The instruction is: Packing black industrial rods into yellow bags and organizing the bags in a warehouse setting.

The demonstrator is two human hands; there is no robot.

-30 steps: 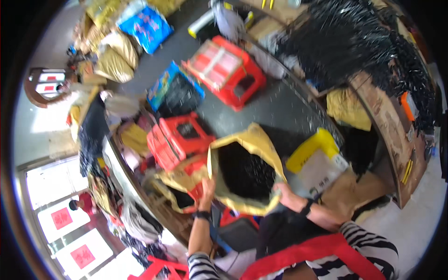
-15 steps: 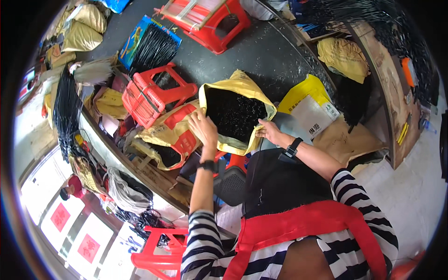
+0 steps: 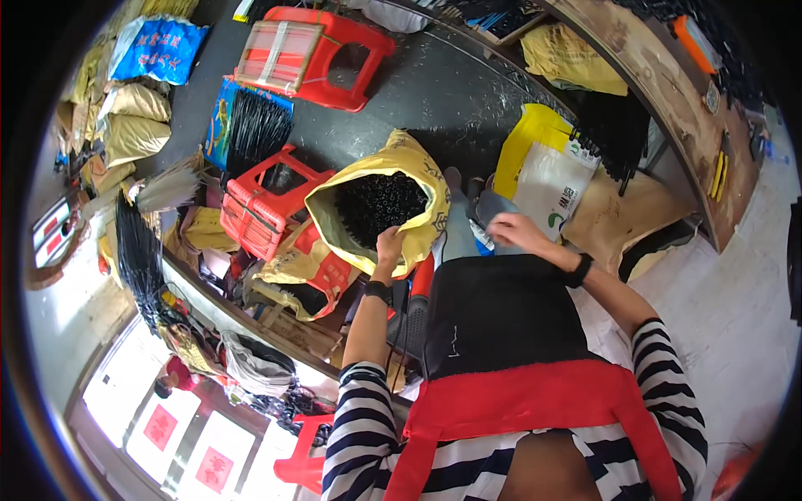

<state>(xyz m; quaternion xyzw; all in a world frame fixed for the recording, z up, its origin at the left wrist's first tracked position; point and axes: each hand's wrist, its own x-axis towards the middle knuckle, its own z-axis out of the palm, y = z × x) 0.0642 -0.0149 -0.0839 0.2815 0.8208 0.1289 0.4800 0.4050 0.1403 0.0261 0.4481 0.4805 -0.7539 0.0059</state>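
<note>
A yellow woven sack stands with its mouth wide, tilted toward me. Inside it lies a heap of small black pieces, too small to name. My left hand is closed on the sack's near rim, with the fingers partly hidden by the folded edge. Away from the sack, to its right, my right hand hovers above my legs, its fingers loosely bent and apart from the rim. Close to its fingertips is a small blue and white item that I cannot make out.
Red stools stand left of the sack and at the back. A second yellow and red sack leans beside it. At right lie a yellow and white bag and a brown paper sack. A curved wooden bench borders the right side.
My right hand has let go of the sack's rim and moved off to the right. My left hand now grips nearer the rim's middle. The sack's mouth has tilted leftward and the view has shifted.
</note>
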